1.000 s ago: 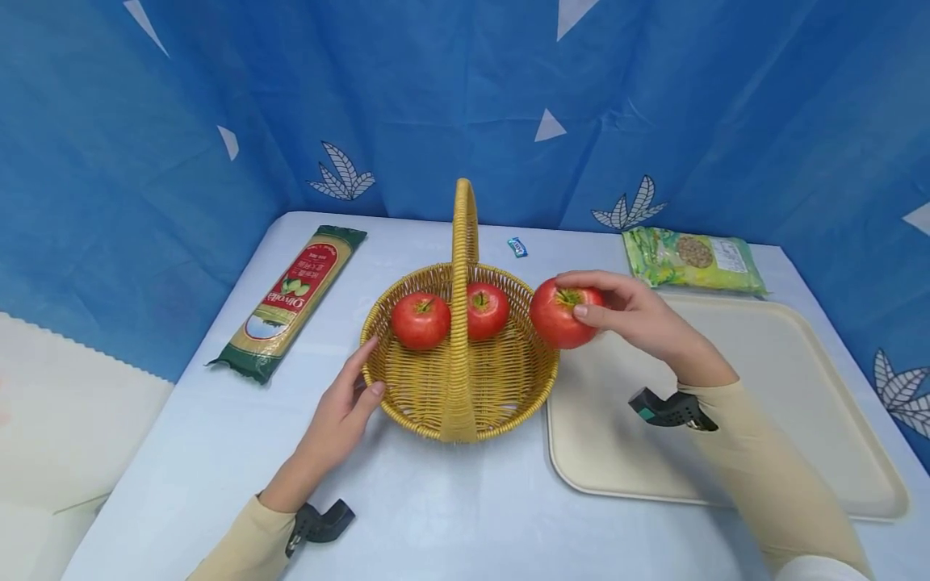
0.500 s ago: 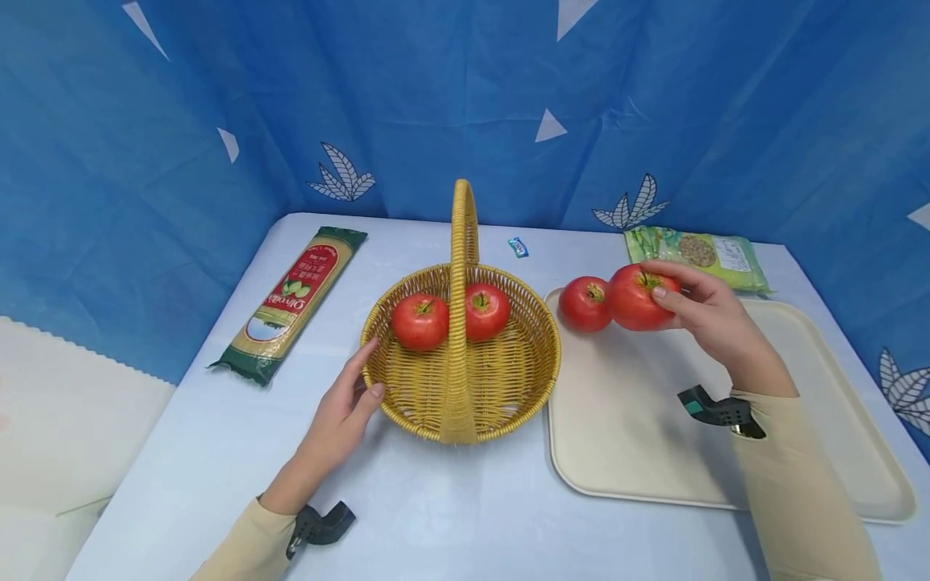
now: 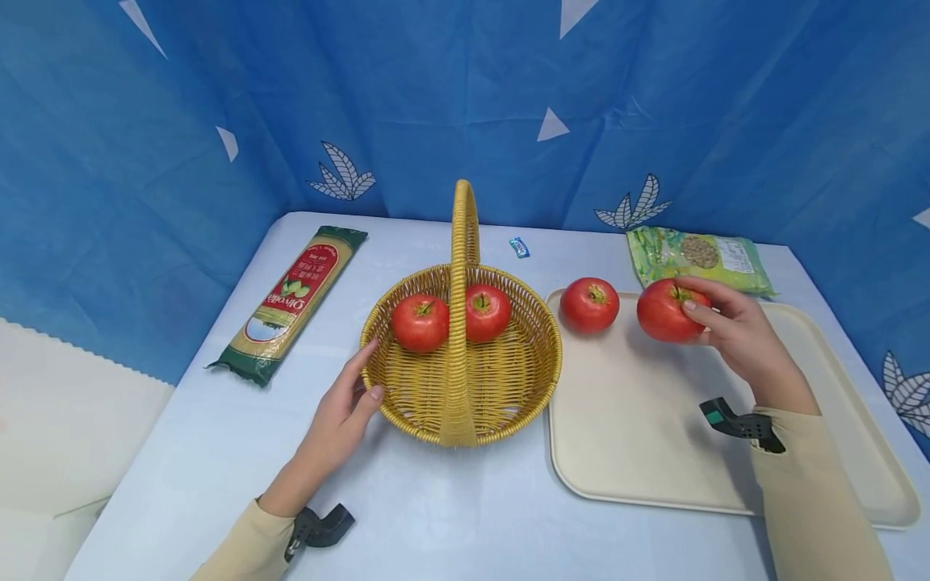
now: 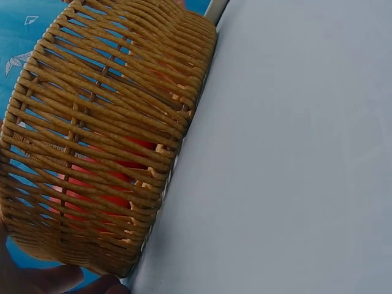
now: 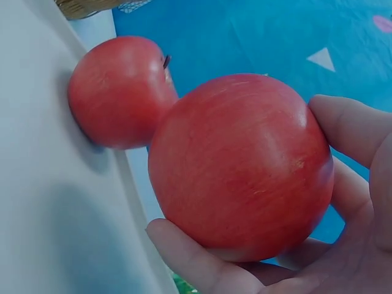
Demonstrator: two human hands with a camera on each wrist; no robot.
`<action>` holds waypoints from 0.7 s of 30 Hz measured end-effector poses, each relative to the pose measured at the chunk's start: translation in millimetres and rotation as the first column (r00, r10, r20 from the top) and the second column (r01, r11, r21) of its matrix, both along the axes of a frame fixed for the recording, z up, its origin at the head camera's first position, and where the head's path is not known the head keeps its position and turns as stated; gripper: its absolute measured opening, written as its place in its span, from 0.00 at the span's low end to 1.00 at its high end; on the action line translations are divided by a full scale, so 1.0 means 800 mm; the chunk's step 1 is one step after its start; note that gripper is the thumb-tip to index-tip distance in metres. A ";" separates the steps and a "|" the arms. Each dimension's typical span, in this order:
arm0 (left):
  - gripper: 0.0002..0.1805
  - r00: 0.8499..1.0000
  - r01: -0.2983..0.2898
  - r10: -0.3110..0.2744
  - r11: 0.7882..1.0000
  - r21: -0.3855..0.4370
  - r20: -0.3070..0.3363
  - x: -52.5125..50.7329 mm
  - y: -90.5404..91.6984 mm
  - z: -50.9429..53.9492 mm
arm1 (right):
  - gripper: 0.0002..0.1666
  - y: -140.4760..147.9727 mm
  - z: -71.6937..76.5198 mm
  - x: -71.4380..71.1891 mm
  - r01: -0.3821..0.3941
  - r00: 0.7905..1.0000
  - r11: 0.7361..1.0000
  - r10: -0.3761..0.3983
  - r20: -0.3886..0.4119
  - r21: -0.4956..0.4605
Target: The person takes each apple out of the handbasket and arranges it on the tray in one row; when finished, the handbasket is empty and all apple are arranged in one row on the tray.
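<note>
In the head view, a yellow wicker basket (image 3: pixel 504 379) with a tall arched handle holds two red apples, one (image 3: pixel 420 323) left of the handle and another (image 3: pixel 488 313) partly behind it. My left hand (image 3: pixel 340 415) holds the basket's left rim; in the left wrist view its fingers appear dark beside the woven wall (image 4: pixel 104 122). To the right, my right hand (image 3: pixel 748 339) grips a red apple (image 5: pixel 242 168) between thumb and fingers above the beige tray (image 3: pixel 639 436). A separate red apple (image 3: pixel 589 305) rests at the tray's back left corner.
A pack of spaghetti (image 3: pixel 291 303) lies left of the basket. Behind the tray is a green bag (image 3: pixel 701 260) of what look like beans or grains. A small blue wrapped piece (image 3: pixel 519 247) lies behind the basket. A blue curtain (image 3: pixel 436 105) borders the table's back.
My right hand carried its apple rightward from beside the basket's right rim to above the tray, lowering it slightly lately. The tray's resting apple came into view. My left hand stayed put.
</note>
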State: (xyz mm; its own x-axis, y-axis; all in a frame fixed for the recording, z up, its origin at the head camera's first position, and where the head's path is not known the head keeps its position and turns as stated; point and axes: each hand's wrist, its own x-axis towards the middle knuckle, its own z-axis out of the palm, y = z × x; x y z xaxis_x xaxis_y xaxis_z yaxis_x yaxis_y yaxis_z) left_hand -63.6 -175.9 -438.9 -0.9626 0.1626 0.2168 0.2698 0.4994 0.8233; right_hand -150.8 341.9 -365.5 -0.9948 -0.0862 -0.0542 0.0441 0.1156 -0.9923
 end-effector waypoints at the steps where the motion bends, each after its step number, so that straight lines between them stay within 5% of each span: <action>1: 0.34 1.000 0.000 0.000 1.000 0.000 0.000 0.000 0.000 0.000 | 0.26 0.001 -0.002 0.000 0.004 1.000 1.000 -0.004 0.003 -0.011; 7: 0.34 1.000 -0.005 0.005 1.000 -0.003 0.000 -0.001 0.000 -0.001 | 0.24 0.003 -0.018 -0.004 0.041 0.999 0.997 -0.039 0.027 -0.060; 16: 0.34 1.000 -0.010 0.010 1.000 -0.001 0.000 -0.002 0.000 -0.002 | 0.33 -0.005 -0.039 -0.016 0.137 0.986 0.982 -0.147 0.073 0.127; 21: 0.34 1.000 -0.006 0.006 1.000 0.001 -0.002 -0.002 0.000 -0.002 | 0.33 -0.009 -0.048 -0.017 0.180 0.977 0.932 -0.205 0.049 0.314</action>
